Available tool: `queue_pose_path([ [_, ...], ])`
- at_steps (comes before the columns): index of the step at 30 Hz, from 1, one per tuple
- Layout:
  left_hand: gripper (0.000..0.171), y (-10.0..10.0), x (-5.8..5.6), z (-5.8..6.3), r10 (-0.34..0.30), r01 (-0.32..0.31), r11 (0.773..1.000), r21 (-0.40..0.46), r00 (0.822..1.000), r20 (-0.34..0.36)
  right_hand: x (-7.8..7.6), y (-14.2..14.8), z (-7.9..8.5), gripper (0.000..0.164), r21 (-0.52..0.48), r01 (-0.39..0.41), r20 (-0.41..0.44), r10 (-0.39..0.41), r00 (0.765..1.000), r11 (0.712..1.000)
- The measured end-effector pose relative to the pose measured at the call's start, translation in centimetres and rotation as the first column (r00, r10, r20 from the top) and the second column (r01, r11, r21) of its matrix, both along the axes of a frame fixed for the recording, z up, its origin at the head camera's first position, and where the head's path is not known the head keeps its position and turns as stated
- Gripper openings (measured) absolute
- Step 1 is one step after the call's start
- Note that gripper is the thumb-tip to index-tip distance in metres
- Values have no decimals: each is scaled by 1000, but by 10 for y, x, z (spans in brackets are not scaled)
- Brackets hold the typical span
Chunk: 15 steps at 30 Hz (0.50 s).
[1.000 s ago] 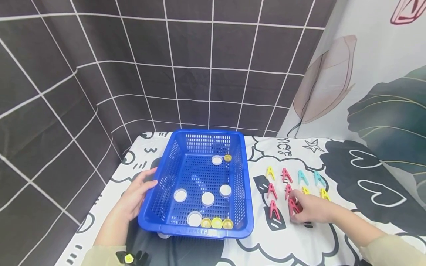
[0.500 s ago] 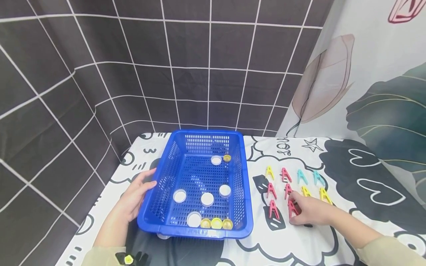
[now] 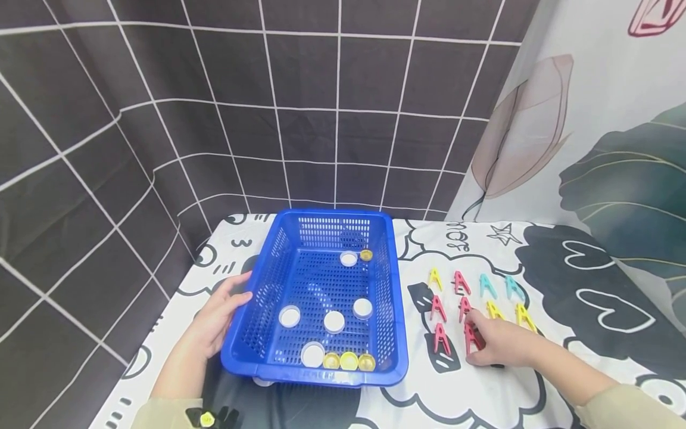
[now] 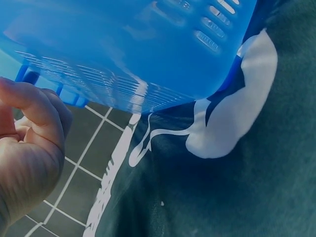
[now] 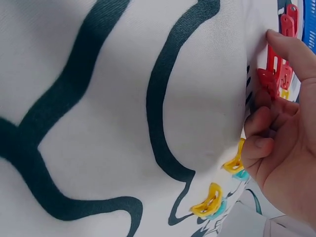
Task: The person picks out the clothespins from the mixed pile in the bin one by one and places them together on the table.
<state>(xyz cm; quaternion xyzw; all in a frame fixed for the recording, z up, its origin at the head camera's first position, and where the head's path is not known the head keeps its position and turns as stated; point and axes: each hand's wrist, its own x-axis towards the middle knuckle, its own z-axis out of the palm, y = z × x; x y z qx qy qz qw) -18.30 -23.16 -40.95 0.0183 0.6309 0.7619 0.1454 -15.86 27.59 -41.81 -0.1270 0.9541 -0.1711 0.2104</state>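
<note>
My left hand (image 3: 217, 316) holds the left rim of a blue plastic basket (image 3: 316, 374), its thumb overlapping the rim. In the left wrist view bent fingers (image 4: 42, 106) show beside the basket's outer wall. Several white and yellow bottle caps lie in the basket, one white cap (image 3: 334, 322) near the middle. To the right, my right hand (image 3: 501, 342) pinches a red clothespin (image 3: 470, 337) between thumb and forefinger, low over the cloth. Another red clothespin (image 3: 441, 339) lies just left of it. In the right wrist view the other fingers are curled in.
Several more clothespins lie in rows on the patterned cloth, among them a yellow clothespin (image 3: 435, 279) and a turquoise clothespin (image 3: 488, 286). A white cap (image 3: 262, 381) peeks out under the basket's front left corner. A dark checked curtain (image 3: 305, 137) hangs behind.
The camera view has shifted slightly. My right hand stays at the same red clothespin with only a tiny shift, and my left hand and the basket keep their places.
</note>
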Motion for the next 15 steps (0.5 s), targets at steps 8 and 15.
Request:
queue_pose_path([
  [8, 50, 1, 1, 1, 3, -3, 1000, -14, 1000, 4, 0, 4, 8, 69, -4, -49, -60, 49, 997, 999],
  [15, 54, 2, 1, -1, 29, -29, 996, -79, 1000, 1, 2, 9, 13, 60, -61, -31, -53, 28, 998, 998],
])
